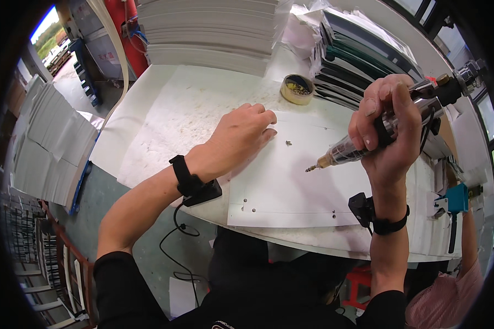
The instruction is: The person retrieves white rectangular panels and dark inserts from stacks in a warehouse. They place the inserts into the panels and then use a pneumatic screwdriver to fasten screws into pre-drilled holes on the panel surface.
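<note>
A silver powered screwdriver [343, 152] is wrapped in the fingers of my right hand [389, 120]. Its thin bit slants down to the left over a white panel [280, 186]; I cannot tell whether the tip touches it. Over the panel's far left corner is my left hand [239, 134], fingers loosely bent and thumb apart from the forefinger, with nothing visible between them. A few small metal screws [288, 143] lie on the panel between my hands. Along its near edge sit several small dark fasteners [246, 200]. Beyond the panel stands a round yellowish tub [297, 89] of small metal parts.
Tall stacks of white panels [208, 33] rise at the back and on the left [49, 142]. Dark and green sheets [362, 60] are piled back right. A teal tool [455, 198] is at the right, near another person's striped sleeve [444, 299]. A black cable [175, 241] hangs by my left wrist.
</note>
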`<state>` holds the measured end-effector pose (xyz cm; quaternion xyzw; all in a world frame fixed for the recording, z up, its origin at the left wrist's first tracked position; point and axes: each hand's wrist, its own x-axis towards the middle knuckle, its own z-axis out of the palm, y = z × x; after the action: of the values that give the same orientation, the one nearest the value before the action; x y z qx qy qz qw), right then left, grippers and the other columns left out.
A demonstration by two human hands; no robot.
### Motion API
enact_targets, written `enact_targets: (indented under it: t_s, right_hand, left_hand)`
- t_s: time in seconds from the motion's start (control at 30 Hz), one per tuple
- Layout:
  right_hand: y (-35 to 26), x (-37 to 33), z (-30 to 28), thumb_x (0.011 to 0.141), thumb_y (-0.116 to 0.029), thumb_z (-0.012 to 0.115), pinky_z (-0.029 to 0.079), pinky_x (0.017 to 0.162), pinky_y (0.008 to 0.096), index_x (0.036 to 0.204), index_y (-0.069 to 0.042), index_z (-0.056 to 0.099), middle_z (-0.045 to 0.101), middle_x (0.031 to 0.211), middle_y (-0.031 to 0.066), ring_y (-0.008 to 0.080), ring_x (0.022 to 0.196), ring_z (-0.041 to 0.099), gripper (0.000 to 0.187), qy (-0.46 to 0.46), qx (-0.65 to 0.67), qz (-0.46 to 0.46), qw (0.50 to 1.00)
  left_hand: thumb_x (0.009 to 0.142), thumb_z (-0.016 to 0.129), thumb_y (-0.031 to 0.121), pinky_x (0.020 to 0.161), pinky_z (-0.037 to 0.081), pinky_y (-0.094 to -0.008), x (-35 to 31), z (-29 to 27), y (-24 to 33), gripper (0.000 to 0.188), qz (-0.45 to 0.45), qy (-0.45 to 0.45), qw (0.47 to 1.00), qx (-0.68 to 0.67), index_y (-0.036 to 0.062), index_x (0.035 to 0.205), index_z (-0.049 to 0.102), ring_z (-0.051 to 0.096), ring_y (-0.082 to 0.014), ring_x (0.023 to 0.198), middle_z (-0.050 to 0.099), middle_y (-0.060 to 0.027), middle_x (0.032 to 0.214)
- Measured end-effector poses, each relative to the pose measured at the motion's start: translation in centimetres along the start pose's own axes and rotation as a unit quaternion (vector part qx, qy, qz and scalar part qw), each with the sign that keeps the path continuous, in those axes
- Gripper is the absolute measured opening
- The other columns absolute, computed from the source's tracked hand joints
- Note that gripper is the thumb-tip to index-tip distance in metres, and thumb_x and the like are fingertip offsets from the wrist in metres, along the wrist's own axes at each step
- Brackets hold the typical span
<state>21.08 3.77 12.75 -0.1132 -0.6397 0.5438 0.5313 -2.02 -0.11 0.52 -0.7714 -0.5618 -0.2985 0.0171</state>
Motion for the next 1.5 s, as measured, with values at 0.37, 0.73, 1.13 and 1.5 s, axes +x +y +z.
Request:
enact_targets:
  t_s: [0.37,0.73,1.13,1.5]
  right_hand:
    - [0.0,-0.1,-1.0,0.112,-0.034,0.041,0.038,0.039,0.0241,0.098,-0.007,0.049,0.055,0.082,0.0053,0.0067,0.042,0.037,0.031,-0.035,-0.012,-0.02,0.999]
    - [-0.3,-0.5,-0.9,0.112,-0.034,0.04,0.039,0.04,0.0248,0.102,-0.008,0.051,0.055,0.083,0.0039,0.0073,0.043,0.039,0.031,-0.082,0.091,-0.053,0.991]
    - [1.4,0.6,1.9,0.113,-0.035,0.035,0.043,0.043,0.0264,0.105,-0.007,0.05,0.056,0.088,0.005,0.0083,0.046,0.041,0.033,-0.137,0.183,-0.08,0.97]
    - [1.9,0.9,2.4,0.113,-0.035,0.034,0.045,0.044,0.0274,0.106,-0.007,0.05,0.056,0.089,0.0056,0.0088,0.047,0.042,0.033,-0.148,0.181,-0.079,0.969]
  left_hand:
    - [0.087,0.062,0.001,0.076,0.054,-0.0452,3.5,0.5,0.4,0.01,0.088,-0.176,0.964,0.177,-0.0062,0.09,0.056,0.064,-0.036,0.081,0.063,-0.019,0.084]
    - [0.096,0.071,0.008,0.07,0.053,-0.0245,-2.9,-4.3,3.6,0.011,-0.191,-0.092,0.939,-0.269,-0.0002,0.098,0.065,0.062,-0.0078,0.074,0.067,-0.0038,0.083]
    - [0.097,0.072,0.006,0.086,0.061,-0.0297,-8.8,-3.0,4.5,0.017,-0.323,0.0,0.708,-0.628,0.0061,0.105,0.057,0.069,-0.0123,0.094,0.071,-0.0073,0.102]
    - [0.098,0.071,0.005,0.088,0.062,-0.0311,-8.8,-3.1,4.8,0.018,-0.32,-0.013,0.699,-0.639,0.0069,0.106,0.055,0.071,-0.0145,0.101,0.07,-0.0066,0.102]
